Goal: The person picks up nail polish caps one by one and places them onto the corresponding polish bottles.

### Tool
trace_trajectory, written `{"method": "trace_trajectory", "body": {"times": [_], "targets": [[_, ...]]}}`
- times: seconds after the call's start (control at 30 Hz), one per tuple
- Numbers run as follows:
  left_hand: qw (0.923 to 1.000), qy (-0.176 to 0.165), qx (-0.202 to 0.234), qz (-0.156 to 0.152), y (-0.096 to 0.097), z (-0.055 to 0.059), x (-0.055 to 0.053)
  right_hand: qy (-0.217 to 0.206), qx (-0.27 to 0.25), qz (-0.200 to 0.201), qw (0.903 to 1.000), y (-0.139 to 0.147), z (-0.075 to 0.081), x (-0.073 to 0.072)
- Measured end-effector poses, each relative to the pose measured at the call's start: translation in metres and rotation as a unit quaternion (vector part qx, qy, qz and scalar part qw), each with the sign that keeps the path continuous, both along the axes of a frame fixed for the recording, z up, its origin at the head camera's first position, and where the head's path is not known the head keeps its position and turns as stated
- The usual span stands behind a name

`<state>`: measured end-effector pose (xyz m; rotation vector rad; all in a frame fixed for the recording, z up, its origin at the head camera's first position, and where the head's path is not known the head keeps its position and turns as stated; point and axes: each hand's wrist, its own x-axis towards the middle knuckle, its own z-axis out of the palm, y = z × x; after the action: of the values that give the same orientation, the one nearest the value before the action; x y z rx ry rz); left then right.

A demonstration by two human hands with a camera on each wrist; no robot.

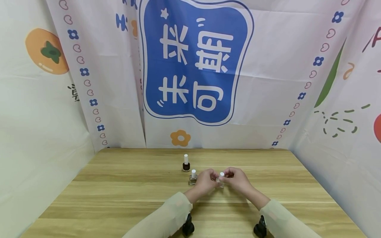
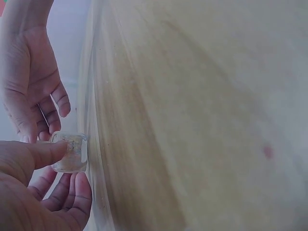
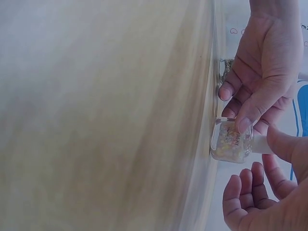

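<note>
A clear nail polish bottle (image 3: 230, 144) with pale glitter inside stands upright at the tabletop between both hands. My left hand (image 1: 204, 181) pinches its glass body, the thumb lying across the front in the left wrist view. On the white cap (image 3: 261, 144), my right hand (image 1: 239, 179) has its thumb and index finger; the other fingers curl loosely beside the bottle. Just left of my left hand is a second nail polish bottle (image 1: 192, 180) with a white cap. Farther back stands a dark nail polish bottle (image 1: 186, 166), also white-capped.
The wooden table (image 1: 119, 185) runs back to a white printed cloth (image 1: 268, 99) hanging behind it. More cloth encloses the left and right sides. A black strap mount (image 1: 188, 226) sits under the left sleeve, another (image 1: 260, 227) under the right.
</note>
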<state>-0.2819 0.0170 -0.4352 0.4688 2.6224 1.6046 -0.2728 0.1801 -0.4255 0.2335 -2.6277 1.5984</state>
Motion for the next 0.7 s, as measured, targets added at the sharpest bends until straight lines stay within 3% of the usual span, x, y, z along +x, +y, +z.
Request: {"method": "trace_trajectory", "body": {"times": [0.7], "targets": [[1.0, 0.006, -0.004, 0.002, -0.0008, 0.0016, -0.0001, -0.004, -0.005, 0.001, 1.0, -0.0008, 0.0033, -0.0003]]}}
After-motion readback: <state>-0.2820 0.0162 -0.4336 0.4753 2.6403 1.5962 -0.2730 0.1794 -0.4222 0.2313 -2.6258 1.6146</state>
